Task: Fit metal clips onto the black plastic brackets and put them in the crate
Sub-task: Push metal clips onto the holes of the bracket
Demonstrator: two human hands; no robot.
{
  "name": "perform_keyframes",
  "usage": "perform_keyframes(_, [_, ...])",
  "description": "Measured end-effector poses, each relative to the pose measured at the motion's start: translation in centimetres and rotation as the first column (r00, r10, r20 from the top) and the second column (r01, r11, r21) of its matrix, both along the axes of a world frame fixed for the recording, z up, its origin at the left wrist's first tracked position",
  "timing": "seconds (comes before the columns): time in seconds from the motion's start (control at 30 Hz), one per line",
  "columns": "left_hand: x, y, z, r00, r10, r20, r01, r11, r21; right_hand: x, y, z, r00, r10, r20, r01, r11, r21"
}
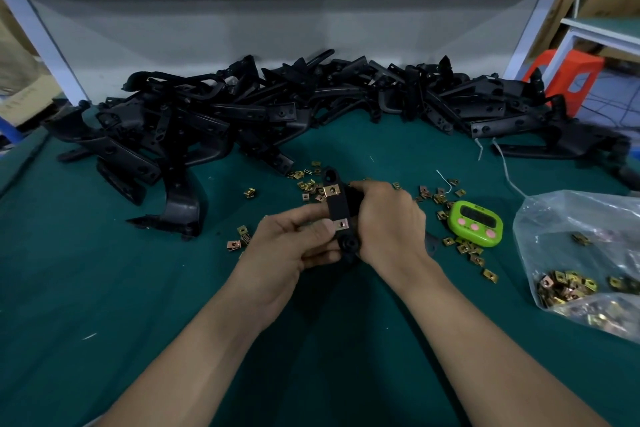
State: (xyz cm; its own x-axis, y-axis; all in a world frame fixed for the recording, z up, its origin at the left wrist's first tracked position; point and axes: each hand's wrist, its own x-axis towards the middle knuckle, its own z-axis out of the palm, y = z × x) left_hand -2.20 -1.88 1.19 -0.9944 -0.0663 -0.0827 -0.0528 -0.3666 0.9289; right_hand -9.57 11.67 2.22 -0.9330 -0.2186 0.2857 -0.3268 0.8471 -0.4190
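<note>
Both hands hold one black plastic bracket [338, 206] upright over the green mat. My right hand [388, 218] grips its right side. My left hand [294, 241] pinches a brass metal clip [341, 225] against the bracket's lower part with the thumb. Another brass clip [331, 191] sits on the bracket's upper part. Loose clips [308, 184] lie scattered on the mat behind and beside the hands. No crate is in view.
A long heap of black brackets [277, 114] runs across the back of the green mat [104, 288]. A green timer [475, 224] lies right of the hands. A clear plastic bag [581, 263] with several clips sits at the right edge. An orange stool [568, 80] stands beyond the table.
</note>
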Motion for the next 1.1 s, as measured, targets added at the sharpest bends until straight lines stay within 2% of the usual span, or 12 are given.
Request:
perform_keyframes(0.27, [-0.2, 0.6, -0.7, 0.996, 0.069, -0.058, -0.07, 0.997, -0.018, -0.2, 0.0, 0.2, 1.0, -0.021, -0.009, 0.02, 1.0, -0.017])
perform_keyframes(0.37, [-0.1, 0.7, -0.5, 0.997, 0.049, -0.064, -0.054, 0.996, -0.076, -0.1, 0.2, 0.5, 1.0, -0.012, -0.025, 0.013, 1.0, 0.023])
perform_keyframes(0.5, [0.5, 0.5, 0.4, 0.998, 0.021, -0.058, -0.028, 0.993, -0.115, 0.2, 0.6, 1.1, 0.992, -0.02, -0.124, 0.032, 0.995, 0.093])
perform_keyframes(0.63, [1.1, 0.5, 0.7, 0.994, 0.109, -0.003, -0.107, 0.969, -0.223, 0.6, 0.3, 0.9, 0.987, -0.006, -0.163, 0.024, 0.993, 0.113])
perform_keyframes(0.83, [0.9, -0.5, 1.0, 0.99, 0.108, 0.087, -0.079, 0.955, -0.286, 0.0, 0.0, 0.0, 0.993, -0.023, -0.115, 0.032, 0.996, 0.079])
perform_keyframes(1.1, [0.2, -2.0, 0.8, 0.982, 0.083, 0.17, -0.03, 0.955, -0.294, -0.5, -0.3, -0.2, 0.998, -0.001, 0.059, -0.005, 0.995, 0.097])
